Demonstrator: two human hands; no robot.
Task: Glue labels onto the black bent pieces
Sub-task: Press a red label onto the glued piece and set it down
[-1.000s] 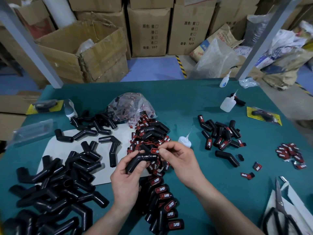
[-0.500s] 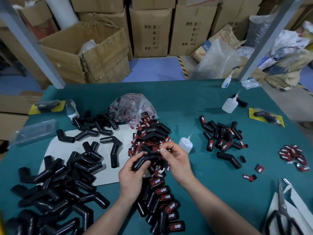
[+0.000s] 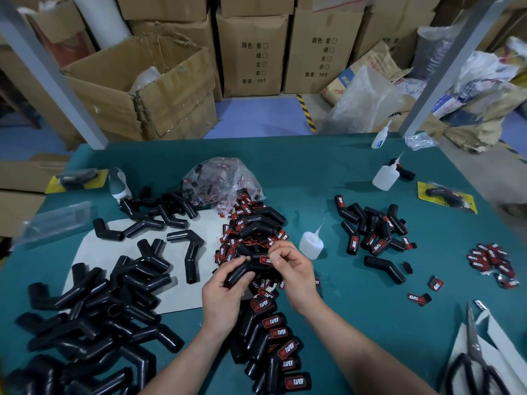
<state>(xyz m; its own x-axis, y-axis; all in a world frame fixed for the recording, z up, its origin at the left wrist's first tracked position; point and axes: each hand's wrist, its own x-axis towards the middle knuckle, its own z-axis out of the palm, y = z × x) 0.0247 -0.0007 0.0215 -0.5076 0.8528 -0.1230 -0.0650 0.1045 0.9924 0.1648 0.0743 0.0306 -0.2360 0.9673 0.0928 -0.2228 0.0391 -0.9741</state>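
Just above the heap of labelled pieces (image 3: pixel 281 332), in the head view, the left hand (image 3: pixel 225 297) curls round the near limb of a black bent piece (image 3: pixel 239 274). Its long axis rises from lower left to upper right. The right hand (image 3: pixel 295 270) pinches a red-and-black label (image 3: pixel 266 260) against the far limb, so the pressing probably falls to the right hand. A glue bottle (image 3: pixel 310 245) stands just beside that hand.

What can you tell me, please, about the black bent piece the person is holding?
The black bent piece is a short tube with an elbow bend, matte and rubbery-looking. It is held above the teal table, over the pile of labelled pieces. The left hand grips its lower left arm, and the right hand pinches a red-and-black label at its other arm. Whether the label is already stuck cannot be told.
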